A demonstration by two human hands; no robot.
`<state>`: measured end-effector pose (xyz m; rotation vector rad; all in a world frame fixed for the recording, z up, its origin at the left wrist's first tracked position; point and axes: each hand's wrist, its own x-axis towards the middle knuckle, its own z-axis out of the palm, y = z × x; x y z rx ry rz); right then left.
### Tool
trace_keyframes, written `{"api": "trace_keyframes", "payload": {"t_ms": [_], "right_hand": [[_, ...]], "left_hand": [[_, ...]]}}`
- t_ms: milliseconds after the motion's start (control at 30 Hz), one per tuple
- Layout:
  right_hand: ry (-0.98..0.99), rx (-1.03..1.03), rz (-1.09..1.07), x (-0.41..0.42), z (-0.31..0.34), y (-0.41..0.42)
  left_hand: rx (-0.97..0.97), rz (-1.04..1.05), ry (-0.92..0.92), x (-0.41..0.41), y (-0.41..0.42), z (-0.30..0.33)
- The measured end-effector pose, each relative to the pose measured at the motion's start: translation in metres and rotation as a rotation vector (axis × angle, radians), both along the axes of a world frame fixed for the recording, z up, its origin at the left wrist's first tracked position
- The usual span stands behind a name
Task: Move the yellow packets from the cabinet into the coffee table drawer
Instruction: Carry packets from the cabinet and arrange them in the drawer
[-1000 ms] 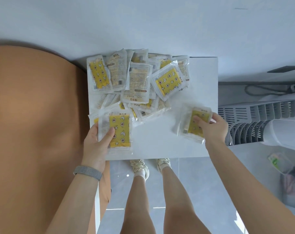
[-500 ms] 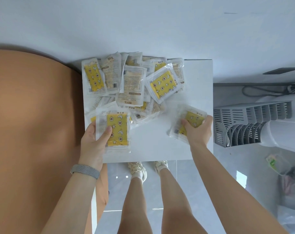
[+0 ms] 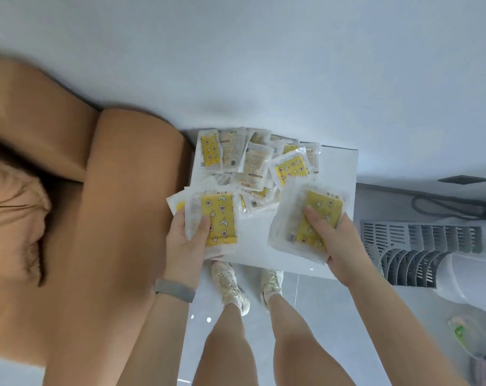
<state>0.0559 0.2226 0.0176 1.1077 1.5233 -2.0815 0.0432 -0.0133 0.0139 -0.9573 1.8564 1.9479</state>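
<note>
Yellow packets [image 3: 253, 162] lie heaped on the white worktop [image 3: 339, 168]. They look light, floppy and slick, so I pinch flat stacks by their edges: my left hand [image 3: 186, 243] grips one stack, my right hand [image 3: 336, 240] another.

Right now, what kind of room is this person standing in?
Probably a living room at home. A tan sofa stands against the wall beside a small white cabinet heaped with yellow packets, and a white floor appliance with a grey grille stands on the grey tiled floor.
</note>
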Motion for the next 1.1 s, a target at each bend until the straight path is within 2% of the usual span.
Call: {"api": "trace_keyframes", "payload": {"t_ms": [167, 467, 633, 933, 1100], "right_hand": [[0.100, 0.083, 0.312, 0.001, 0.079, -0.033], [0.274, 0.054, 0.684, 0.057, 0.185, -0.150], [0.325, -0.006, 0.904, 0.145, 0.215, -0.236], [0.361, -0.146, 1.321, 0.355, 0.248, -0.364], [0.375, -0.193, 1.499, 0.440, 0.257, -0.413]], "left_hand": [[-0.073, 0.118, 0.055, 0.039, -0.008, 0.074], [-0.061, 0.557, 0.098, 0.161, -0.086, 0.170], [-0.083, 0.810, 0.167, 0.282, -0.147, 0.211], [-0.201, 1.251, 0.191, 0.564, -0.207, 0.247], [-0.201, 1.450, 0.207, 0.660, -0.217, 0.250]]}}
